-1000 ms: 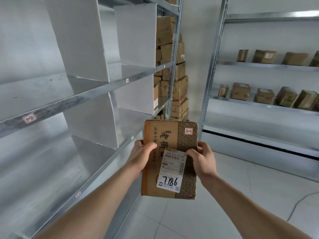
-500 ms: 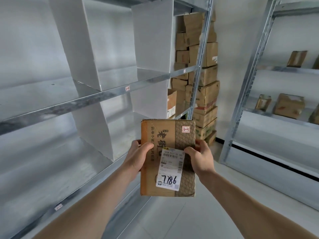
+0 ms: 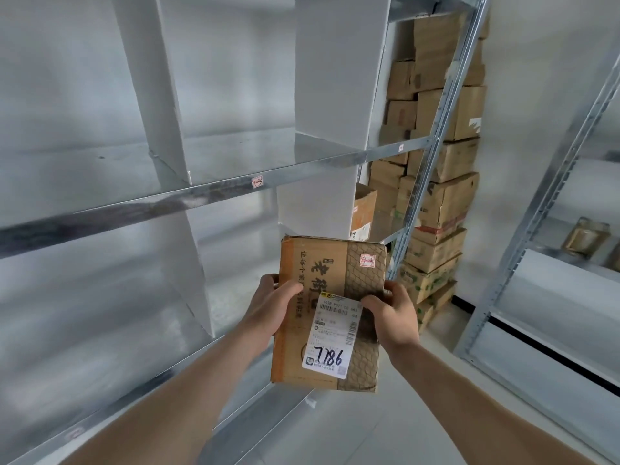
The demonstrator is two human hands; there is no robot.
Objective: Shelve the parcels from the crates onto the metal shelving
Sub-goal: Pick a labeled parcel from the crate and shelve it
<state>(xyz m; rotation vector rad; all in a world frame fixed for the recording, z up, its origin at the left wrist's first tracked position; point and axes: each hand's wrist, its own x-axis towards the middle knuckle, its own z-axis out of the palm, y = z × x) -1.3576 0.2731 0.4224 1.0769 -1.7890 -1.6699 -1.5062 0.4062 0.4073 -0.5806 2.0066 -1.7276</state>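
Right now both hands are on one parcel [image 3: 330, 313], a flat brown carton w/ a white shipping label [image 3: 330, 333] marked 7186 and a small red-edged sticker [image 3: 367, 260] at its top right corner. Left hand [image 3: 273, 305] grips the left edge, thumb curled over the front; right hand [image 3: 392, 313] grips the right edge, thumb pressed by the label. Fingers behind the carton are hidden, so can't tell how they lie back there. Parcel is upright in the air, in front of the shelving, not touching any shelf yet.

Just beyond it, the near metal shelving [image 3: 208, 191] on my left: two levels showing, split by white dividers [image 3: 330, 75], bays bare as far as I can see. Small red tag [image 3: 257, 181] on the shelf lip, handwriting too small to read for sure.

Farther back, a tall stack of brown cartons [image 3: 436, 156] behind the shelf end post. On the right, a second rack [image 3: 550, 182] w/ at least one parcel [image 3: 587, 237] sitting on it.

My read: some shelving done over there, this one is mid-carry, placement still to do. No crates in view, so can't say how many are left.
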